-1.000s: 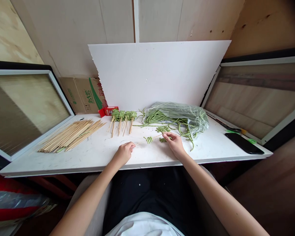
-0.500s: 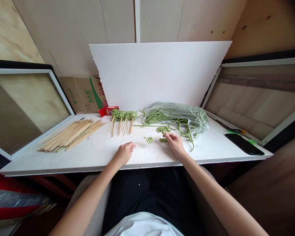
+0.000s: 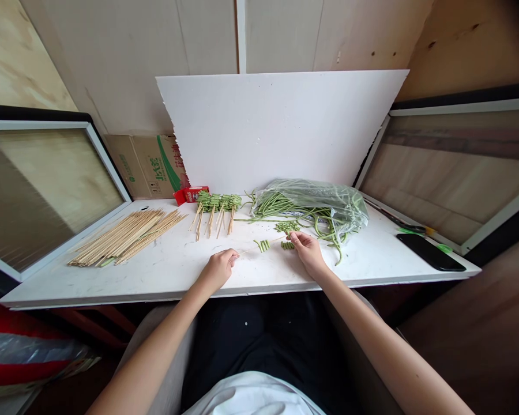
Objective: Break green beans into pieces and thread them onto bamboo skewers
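Though partly outside the plastic bag (image 3: pixel 346 199), long beans (image 3: pixel 273 206) beyond both hands (image 3: pixel 218 270) (image 3: pixel 307 252), fingers tight around a skewer (image 3: pixel 278 238).

A green bean (image 3: pixel 263 246) (folded zigzag) sits on a slanting skewer (image 3: pixel 279 239).

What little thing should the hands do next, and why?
Perhaps the right hand should gently slide the folded green bean along the thin stick toward one end. The bean looks threaded midway, with bare stick on both sides and the left hand pinching the other end, while the bundled skewers behind carry their beans bunched at one end.
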`<action>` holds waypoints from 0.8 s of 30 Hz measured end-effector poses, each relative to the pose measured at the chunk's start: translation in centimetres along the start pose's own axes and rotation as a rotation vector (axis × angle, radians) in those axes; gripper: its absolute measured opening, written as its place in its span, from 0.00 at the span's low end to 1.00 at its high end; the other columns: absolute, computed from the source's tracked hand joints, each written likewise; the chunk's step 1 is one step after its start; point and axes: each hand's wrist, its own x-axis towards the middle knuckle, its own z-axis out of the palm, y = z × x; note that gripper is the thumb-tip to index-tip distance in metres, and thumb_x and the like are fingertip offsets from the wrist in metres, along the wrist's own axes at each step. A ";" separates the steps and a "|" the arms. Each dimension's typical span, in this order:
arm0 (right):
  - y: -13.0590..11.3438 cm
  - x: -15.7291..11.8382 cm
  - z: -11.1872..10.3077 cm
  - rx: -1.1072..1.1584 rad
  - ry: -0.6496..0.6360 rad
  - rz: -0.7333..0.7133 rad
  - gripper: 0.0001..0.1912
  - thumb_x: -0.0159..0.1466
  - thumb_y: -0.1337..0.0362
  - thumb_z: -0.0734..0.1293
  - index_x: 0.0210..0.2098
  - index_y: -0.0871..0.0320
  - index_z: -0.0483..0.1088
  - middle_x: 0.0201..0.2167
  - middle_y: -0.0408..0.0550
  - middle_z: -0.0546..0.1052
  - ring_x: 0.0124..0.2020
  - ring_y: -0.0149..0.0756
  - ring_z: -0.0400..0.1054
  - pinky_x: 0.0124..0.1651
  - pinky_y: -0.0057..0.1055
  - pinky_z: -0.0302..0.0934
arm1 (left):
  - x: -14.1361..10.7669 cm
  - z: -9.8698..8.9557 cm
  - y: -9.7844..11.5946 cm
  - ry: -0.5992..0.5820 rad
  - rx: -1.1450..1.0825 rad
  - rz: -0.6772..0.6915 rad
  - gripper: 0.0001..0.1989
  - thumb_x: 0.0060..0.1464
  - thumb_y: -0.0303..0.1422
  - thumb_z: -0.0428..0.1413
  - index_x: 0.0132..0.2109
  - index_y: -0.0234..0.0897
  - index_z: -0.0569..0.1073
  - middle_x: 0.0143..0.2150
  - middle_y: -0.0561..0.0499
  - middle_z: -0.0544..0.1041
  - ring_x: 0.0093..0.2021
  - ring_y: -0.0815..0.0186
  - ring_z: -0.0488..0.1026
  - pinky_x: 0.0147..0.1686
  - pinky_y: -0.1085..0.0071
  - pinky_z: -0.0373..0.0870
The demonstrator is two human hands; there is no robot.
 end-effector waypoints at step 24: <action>-0.3 -0.3 0.2 -0.176 0.054 -0.067 0.27 0.62 0.37 0.72 0.37 0.56 0.82 0.41 0.55 0.84 0.42 0.50 0.77 0.39 0.39 0.67 | -0.1 0.0 0.0 -0.019 0.060 -0.037 0.15 0.56 0.18 0.50 0.40 0.39 0.78 0.35 0.47 0.81 0.36 0.61 0.79 0.38 0.69 0.73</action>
